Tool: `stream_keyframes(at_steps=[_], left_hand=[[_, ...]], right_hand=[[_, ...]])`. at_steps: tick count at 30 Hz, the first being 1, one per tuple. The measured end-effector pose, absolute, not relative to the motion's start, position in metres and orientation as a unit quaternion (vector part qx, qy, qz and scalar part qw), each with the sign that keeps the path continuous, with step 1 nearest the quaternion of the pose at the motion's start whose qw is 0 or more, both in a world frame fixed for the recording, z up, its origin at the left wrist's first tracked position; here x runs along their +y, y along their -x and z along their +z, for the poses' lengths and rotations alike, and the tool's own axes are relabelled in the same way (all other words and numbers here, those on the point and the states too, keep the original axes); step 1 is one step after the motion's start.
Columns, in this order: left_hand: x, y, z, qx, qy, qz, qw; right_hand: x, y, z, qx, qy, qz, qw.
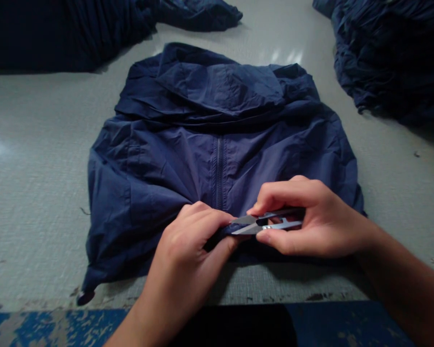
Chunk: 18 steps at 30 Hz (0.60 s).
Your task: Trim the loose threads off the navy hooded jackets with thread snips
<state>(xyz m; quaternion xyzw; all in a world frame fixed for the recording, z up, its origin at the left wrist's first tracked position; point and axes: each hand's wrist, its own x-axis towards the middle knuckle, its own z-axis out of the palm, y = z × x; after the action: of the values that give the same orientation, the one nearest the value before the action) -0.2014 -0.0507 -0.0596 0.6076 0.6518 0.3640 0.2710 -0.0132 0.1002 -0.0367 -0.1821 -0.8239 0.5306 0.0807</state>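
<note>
Navy jacket (210, 144) hem pinched in left hand (188, 255), right hand (304, 217) clamped on steel thread snips (265, 222).

The left hand (188, 250) covered the jacket (217, 159) hem just left of the grip on the thread snips (265, 223), so the cloth pinched there and the blade tips could not be made out, and the snips' rear end was buried inside the right hand (307, 217). Both forearms ran off the bottom edge. Far beyond the grip, the dark fabric pile at upper left (68, 29) and the one at upper right (394, 53) were cut by the edges, their shapes too dim to tell, and the desk (32, 159) ran out of view on both sides.
</note>
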Motion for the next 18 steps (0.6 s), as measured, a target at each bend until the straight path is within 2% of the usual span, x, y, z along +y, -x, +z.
stream_keyframes(at_steps=[18], left_hand=[[-0.051,0.1983,-0.0606,0.654,-0.6,0.373,0.272]], right_hand=[[0.101,0.0154,-0.0415,-0.82,0.164,0.54,0.098]])
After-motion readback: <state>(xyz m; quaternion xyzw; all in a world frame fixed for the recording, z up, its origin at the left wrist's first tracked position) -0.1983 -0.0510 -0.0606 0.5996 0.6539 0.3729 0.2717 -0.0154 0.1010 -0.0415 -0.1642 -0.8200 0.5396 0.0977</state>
